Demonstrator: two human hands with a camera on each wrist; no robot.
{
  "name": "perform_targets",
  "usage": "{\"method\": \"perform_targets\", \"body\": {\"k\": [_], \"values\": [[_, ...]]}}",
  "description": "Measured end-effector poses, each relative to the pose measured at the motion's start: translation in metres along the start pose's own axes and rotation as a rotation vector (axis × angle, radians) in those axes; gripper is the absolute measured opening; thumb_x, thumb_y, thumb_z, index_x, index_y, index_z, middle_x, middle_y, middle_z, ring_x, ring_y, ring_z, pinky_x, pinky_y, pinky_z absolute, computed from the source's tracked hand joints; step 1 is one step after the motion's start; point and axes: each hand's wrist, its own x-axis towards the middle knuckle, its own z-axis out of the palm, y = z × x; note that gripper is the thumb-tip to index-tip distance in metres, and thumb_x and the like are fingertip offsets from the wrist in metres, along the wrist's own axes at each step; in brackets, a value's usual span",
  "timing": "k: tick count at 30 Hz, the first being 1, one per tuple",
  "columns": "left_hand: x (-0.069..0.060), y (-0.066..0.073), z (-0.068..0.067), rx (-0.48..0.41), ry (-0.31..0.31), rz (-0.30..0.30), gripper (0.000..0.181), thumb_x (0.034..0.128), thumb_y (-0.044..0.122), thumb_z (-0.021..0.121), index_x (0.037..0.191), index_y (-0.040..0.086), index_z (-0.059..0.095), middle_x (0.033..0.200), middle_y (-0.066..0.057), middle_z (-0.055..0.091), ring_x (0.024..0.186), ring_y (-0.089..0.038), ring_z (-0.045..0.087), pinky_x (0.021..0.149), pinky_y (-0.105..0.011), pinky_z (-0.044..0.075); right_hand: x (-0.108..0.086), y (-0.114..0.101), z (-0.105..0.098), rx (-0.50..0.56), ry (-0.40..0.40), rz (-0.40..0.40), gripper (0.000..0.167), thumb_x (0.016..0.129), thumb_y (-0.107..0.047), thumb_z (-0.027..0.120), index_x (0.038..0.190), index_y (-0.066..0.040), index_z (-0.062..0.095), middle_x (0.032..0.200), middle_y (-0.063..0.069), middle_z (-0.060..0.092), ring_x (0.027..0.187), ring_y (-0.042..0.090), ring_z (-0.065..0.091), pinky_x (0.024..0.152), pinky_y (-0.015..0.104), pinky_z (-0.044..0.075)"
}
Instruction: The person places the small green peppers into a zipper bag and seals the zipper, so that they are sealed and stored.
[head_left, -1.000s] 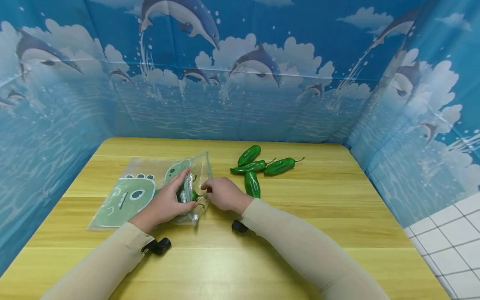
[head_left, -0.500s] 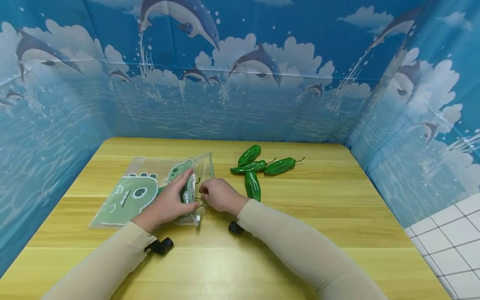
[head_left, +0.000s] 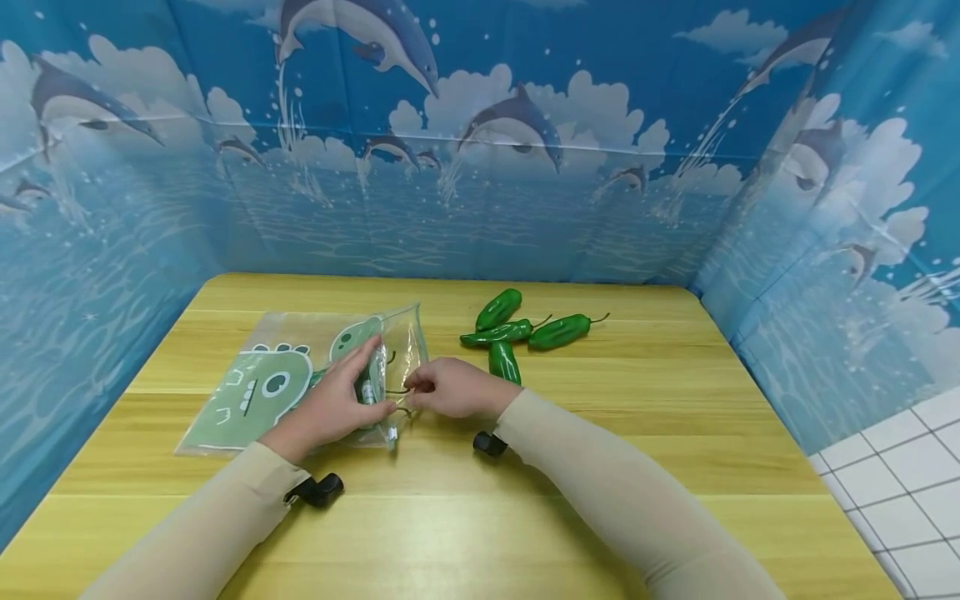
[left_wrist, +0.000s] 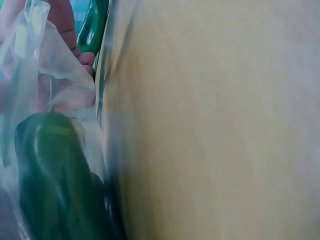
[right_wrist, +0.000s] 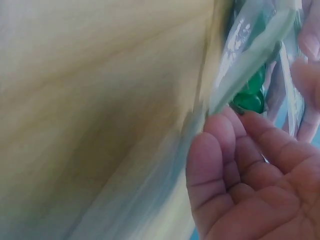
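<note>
A clear plastic bag with green cartoon print [head_left: 258, 398] lies on the table's left part, its mouth facing right. My left hand [head_left: 330, 412] grips the bag near its mouth, thumb and fingers spread around the raised film. Green peppers are inside, one of them a large pepper [left_wrist: 57, 175] in the left wrist view. My right hand [head_left: 457, 388] is at the mouth, fingers curled, pinching a thin pepper stem [head_left: 397, 392]. In the right wrist view, the fingertips of my right hand [right_wrist: 250, 175] meet the stem [right_wrist: 237, 108] beside the bag's pale green lip [right_wrist: 255, 62].
Several loose green peppers lie behind and right of my right hand: one at the back [head_left: 498, 309], one across the middle [head_left: 498, 333], one to the right [head_left: 558, 332] and one partly behind the wrist [head_left: 504, 362]. A dolphin-print curtain [head_left: 480, 208] surrounds the wooden table [head_left: 645, 417].
My right hand shifted left, then moved back right, its forearm covering more of the nearest loose pepper. My left hand and the bag moved slightly right and back left.
</note>
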Motion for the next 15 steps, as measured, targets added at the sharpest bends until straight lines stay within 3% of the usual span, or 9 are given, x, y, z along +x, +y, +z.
{"method": "perform_targets", "body": {"k": [3, 7, 15], "values": [[-0.0001, -0.0007, 0.0003, -0.014, 0.0, 0.001, 0.108, 0.0898, 0.04, 0.081, 0.171, 0.015, 0.015, 0.177, -0.014, 0.018, 0.161, -0.046, 0.017, 0.121, -0.076, 0.028, -0.0012, 0.0004, -0.0017, 0.074, -0.031, 0.008, 0.05, 0.099, -0.032, 0.075, 0.142, -0.007, 0.066, 0.113, -0.003, 0.076, 0.103, 0.007, 0.068, 0.094, 0.028, 0.057], [0.0002, -0.0011, 0.0012, -0.029, -0.005, 0.004, 0.106, 0.0908, 0.035, 0.081, 0.171, 0.014, 0.014, 0.177, -0.014, 0.017, 0.161, -0.045, 0.018, 0.122, -0.074, 0.028, -0.0005, 0.0006, -0.0003, 0.085, -0.041, 0.01, 0.055, 0.094, -0.03, 0.081, 0.141, -0.006, 0.065, 0.114, -0.004, 0.074, 0.105, 0.007, 0.067, 0.095, 0.025, 0.056], [0.0001, 0.0009, 0.0016, -0.042, -0.012, 0.005, 0.107, 0.0899, 0.034, 0.081, 0.171, 0.015, 0.015, 0.176, -0.016, 0.019, 0.161, -0.047, 0.018, 0.121, -0.075, 0.027, 0.0008, -0.001, 0.0012, 0.072, -0.033, 0.002, 0.042, 0.097, -0.021, 0.078, 0.135, -0.005, 0.069, 0.112, -0.002, 0.075, 0.102, 0.007, 0.068, 0.093, 0.024, 0.057]]}}
